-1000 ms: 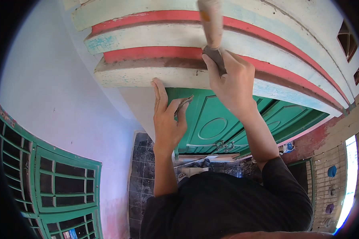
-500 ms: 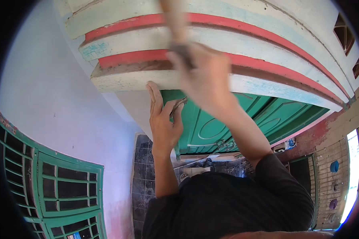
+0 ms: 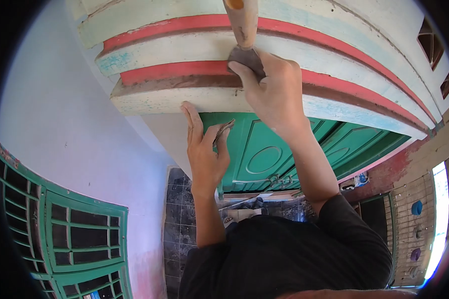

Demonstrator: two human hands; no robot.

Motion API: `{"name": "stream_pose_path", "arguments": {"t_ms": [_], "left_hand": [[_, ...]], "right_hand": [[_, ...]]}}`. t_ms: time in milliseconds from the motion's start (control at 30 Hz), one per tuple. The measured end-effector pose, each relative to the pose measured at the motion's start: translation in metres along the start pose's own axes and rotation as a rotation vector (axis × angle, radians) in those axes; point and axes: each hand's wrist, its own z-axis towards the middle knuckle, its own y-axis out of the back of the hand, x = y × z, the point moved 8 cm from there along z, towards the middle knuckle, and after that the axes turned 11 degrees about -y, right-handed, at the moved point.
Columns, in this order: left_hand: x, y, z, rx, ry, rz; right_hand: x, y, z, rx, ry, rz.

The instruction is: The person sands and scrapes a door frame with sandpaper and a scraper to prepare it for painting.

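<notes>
A putty knife [image 3: 243, 30] with a wooden handle is gripped near its dark metal blade by my right hand [image 3: 279, 94]. Its handle points up and away, and the hand is at the lower red band of the stepped moulding [image 3: 184, 70]. Where the blade's edge meets the surface is hidden by my fingers. My left hand [image 3: 205, 154] pinches a thin folded piece, perhaps sandpaper [image 3: 224, 131], between thumb and index finger. Its other fingertips rest against the lower edge of the pale bottom strip [image 3: 174, 102].
A green panelled double door [image 3: 264, 159] stands below the moulding. To the left are a pale wall [image 3: 80, 114] and a green-framed window [image 3: 85, 229]. Dark floor tiles [image 3: 177, 214] show far below. A wire rack [image 3: 409, 224] with hanging items is at the right.
My right hand has moved right and slightly down with the putty knife, from a motion blur to a sharp view. My left hand stays almost in place.
</notes>
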Motion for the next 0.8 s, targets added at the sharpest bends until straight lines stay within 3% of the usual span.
{"name": "stream_pose_path", "arguments": {"t_ms": [100,200,333,433,500,633,700,800], "left_hand": [[0.001,-0.001,0.0,0.008,0.013,0.014],[-0.002,-0.001,0.001,0.008,0.014,0.022],[-0.001,0.0,0.0,0.007,0.022,0.014],[0.001,0.0,0.0,0.021,0.036,0.016],[-0.001,0.002,0.001,0.009,0.01,0.027],[-0.001,0.002,0.002,0.015,0.006,0.025],[0.0,0.002,0.0,0.019,0.027,0.029],[0.002,0.005,0.0,0.0,-0.015,0.019]], "right_hand": [[0.008,-0.012,-0.011,-0.091,0.17,0.008],[0.008,-0.013,-0.007,0.084,0.089,-0.014],[-0.007,-0.012,-0.004,0.024,0.012,-0.044],[0.005,-0.007,-0.009,0.034,0.114,0.169],[-0.001,-0.002,-0.001,0.062,-0.034,-0.048],[0.004,-0.01,-0.009,-0.013,0.133,0.045],[0.001,-0.008,-0.012,0.132,0.026,0.068],[-0.022,0.027,-0.015,-0.004,-0.064,0.065]]}}
